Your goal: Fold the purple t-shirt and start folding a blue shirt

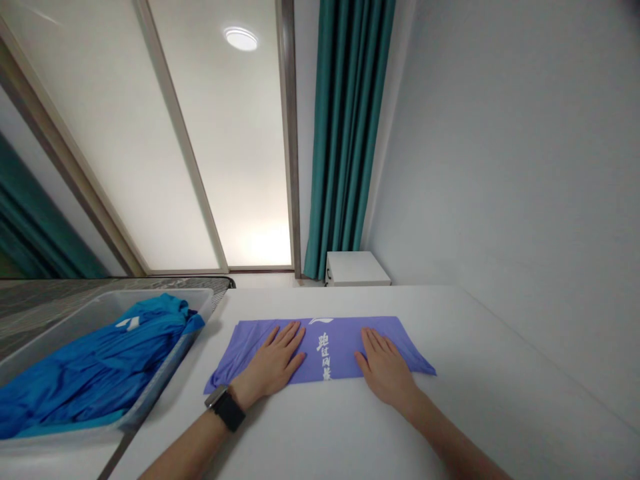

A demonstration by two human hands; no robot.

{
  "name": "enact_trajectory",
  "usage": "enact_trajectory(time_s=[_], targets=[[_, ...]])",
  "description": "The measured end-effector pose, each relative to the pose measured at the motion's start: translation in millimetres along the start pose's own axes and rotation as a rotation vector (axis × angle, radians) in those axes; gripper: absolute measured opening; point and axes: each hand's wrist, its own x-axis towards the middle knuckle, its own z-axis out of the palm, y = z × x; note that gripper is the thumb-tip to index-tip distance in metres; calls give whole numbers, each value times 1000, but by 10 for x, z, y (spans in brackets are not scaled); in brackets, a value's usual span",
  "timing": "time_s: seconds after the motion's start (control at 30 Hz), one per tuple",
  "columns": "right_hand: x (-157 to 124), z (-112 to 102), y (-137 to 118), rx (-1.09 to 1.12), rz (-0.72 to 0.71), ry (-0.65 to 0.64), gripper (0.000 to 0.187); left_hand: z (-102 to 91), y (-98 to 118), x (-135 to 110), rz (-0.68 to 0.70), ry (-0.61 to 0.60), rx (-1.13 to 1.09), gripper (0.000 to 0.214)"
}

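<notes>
**Both hands flat on purple garment [336, 348]**

Garment lies folded into a long horizontal strip on the white table [505, 407], near the front edge, with its long side facing the person. White logo and vertical characters sit mid-strip, between the hands.

Left hand [270, 360]: palm down on the strip's left half, fingers spread apart, not clamped. Black watch [225, 408] on that wrist.

Right hand [385, 370]: palm down on the right half, fingers likewise apart, heel near the strip's lower edge.

Left of the table, gray plastic tray [165, 377] holds a bunched blue garment [95, 367], just beside the table edge. Neither hand touches it.

Beyond the table: white cabinet [356, 269], teal curtain [345, 133], frosted glass door [220, 147].
</notes>
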Motion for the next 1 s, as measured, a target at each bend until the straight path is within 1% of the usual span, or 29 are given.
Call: enact_trajectory(time_s=[0.07,0.13,0.27,0.33,0.47,0.57,0.6,0.67,0.73,0.8,0.9,1.0], targets=[[63,-53,1,0,3,-1,64,9,10,-13,-11,-22,-3,58],[150,-98,20,2,0,-3,63,35,64,-25,-50,-25,2,58],[359,-138,11,-19,23,8,60,49,285,-57,-123,-29,-9,61],[470,-151,-33,-31,51,8,59,3,432,-81,-133,-82,-38,64],[668,-179,-197,-59,122,17,57,-151,724,-132,-115,-241,-76,68],[776,-145,-346,-71,164,48,59,-262,832,-141,-75,-266,-69,66],[804,-115,-388,-68,170,53,61,-300,825,-132,-45,-253,-63,65],[849,-29,-447,-54,167,59,63,-381,741,-91,58,-208,-63,56],[883,71,-470,-38,152,67,64,-452,586,-36,180,-149,-88,43],[911,158,-463,-22,139,73,65,-475,415,1,249,-98,-108,40],[951,228,-426,-1,115,65,66,-373,262,-28,281,-71,-77,47],[1005,243,-390,10,41,61,67,-187,304,-123,244,-85,-73,53]])
